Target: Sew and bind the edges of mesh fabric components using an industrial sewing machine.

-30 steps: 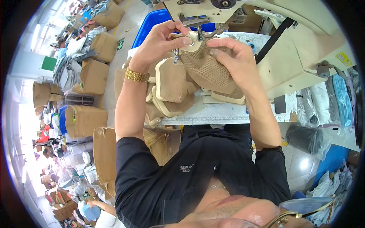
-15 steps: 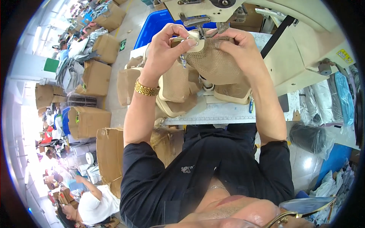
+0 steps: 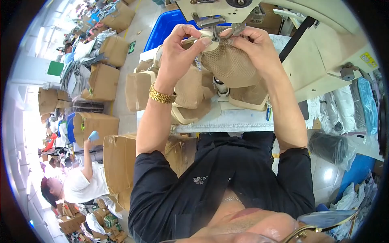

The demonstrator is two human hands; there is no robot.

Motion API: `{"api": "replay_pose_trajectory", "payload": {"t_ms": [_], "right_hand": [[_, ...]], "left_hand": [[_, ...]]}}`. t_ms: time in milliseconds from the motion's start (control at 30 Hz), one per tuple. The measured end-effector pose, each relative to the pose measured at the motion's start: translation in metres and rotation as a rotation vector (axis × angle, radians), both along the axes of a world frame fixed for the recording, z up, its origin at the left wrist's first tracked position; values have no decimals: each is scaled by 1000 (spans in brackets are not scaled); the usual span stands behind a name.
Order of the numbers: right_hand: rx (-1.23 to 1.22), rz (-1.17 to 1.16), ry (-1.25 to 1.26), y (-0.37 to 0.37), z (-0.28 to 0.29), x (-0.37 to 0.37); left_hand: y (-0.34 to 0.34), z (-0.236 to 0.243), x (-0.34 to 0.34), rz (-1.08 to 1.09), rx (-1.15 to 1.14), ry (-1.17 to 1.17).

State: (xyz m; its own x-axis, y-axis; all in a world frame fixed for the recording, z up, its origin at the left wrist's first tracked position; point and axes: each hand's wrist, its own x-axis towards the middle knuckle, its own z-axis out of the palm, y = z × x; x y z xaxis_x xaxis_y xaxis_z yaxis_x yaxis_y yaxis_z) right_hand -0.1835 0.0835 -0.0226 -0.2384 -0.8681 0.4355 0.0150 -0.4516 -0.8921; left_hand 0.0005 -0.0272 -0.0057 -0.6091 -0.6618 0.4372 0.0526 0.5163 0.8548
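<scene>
Several markings show: a yellow label (image 3: 368,59) on the machine (image 3: 320,56), its print too small to read; a pale emblem (image 3: 199,180) on the black shirt (image 3: 239,170); ruler marks (image 3: 231,127) along the near edge of the table (image 3: 239,116); and a green arrow sign (image 3: 132,47) on the floor (image 3: 125,65). The mesh (image 3: 233,69) sits at the presser foot (image 3: 214,33), its long axis slanting from there toward the person and slightly right. It is tan, open-holed and bulging, with smooth cream trim (image 3: 211,46) at its upper left. The left hand (image 3: 180,52) pinches the trim between thumb and forefinger; the right hand (image 3: 255,46) grips the mesh's upper edge, just right of the foot.
</scene>
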Motion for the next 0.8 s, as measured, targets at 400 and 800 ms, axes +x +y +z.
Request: {"api": "replay_pose_trajectory", "payload": {"t_ms": [400, 800], "right_hand": [[97, -176, 198, 33, 8, -4], [42, -173, 162, 27, 7, -4]], "left_hand": [[8, -10, -1, 110, -85, 65], [19, -10, -9, 252, -170, 59]]}}
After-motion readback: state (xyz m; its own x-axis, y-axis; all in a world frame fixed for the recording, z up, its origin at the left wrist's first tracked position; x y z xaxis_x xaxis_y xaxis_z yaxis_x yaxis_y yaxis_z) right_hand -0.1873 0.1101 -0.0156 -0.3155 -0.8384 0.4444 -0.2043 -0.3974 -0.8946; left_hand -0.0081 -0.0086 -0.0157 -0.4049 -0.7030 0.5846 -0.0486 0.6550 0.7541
